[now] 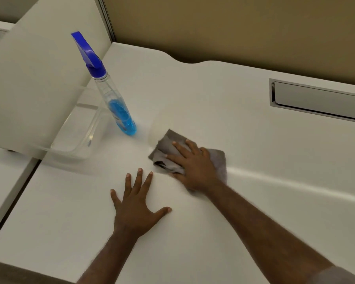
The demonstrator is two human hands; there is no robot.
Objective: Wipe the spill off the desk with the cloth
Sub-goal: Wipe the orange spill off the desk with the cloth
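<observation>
A crumpled grey cloth (pixel 168 146) lies on the white desk (pixel 213 103) near its middle. My right hand (pixel 195 165) presses flat on top of the cloth, fingers spread and pointing left. My left hand (pixel 136 206) rests flat on the bare desk just in front and to the left of the cloth, fingers spread, holding nothing. No distinct spill shows on the desk surface; only a faint sheen sits beside the cloth.
A clear spray bottle (pixel 119 111) with blue liquid and a blue trigger head stands left of the cloth. A clear plastic tray (pixel 78 138) sits beside a white partition (pixel 35 78) at the left. A metal cable flap (pixel 318 99) is set into the desk at the back right.
</observation>
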